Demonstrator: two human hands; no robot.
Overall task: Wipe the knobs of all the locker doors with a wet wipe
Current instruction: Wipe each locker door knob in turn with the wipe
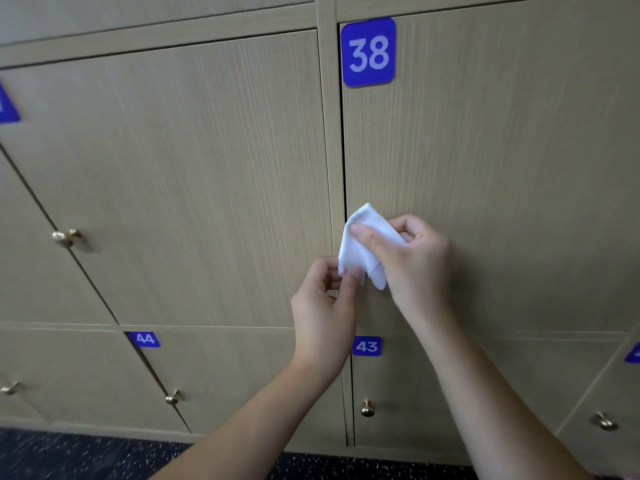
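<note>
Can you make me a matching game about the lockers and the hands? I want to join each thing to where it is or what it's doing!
Things:
1. wet wipe
2. plate 38
3. plate 44
4. knob under plate 43

Places or states:
A. bottom row, left of plate 43
B. pinched by the left hand and the right hand
C. gold, low down, nobody touching it
D. top corner of the big right door

Pairs: 1-B, 2-D, 3-A, 4-C
</note>
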